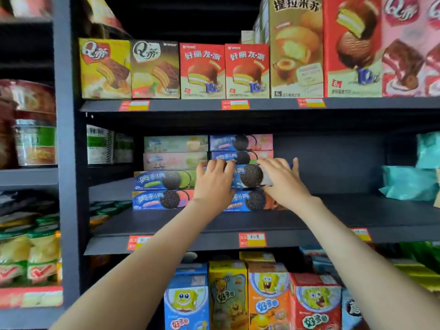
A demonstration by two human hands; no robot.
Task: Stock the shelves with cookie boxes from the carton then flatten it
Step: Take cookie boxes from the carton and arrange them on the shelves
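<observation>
Blue cookie box (250,175), gripped at both ends by the left hand (214,183) and right hand (284,181), should settle squarely on the box beneath (256,201), flush with the neighbouring stack (164,180).

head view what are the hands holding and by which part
One blue cookie box, lying flat: left hand grips its left end, right hand its right end.
</observation>
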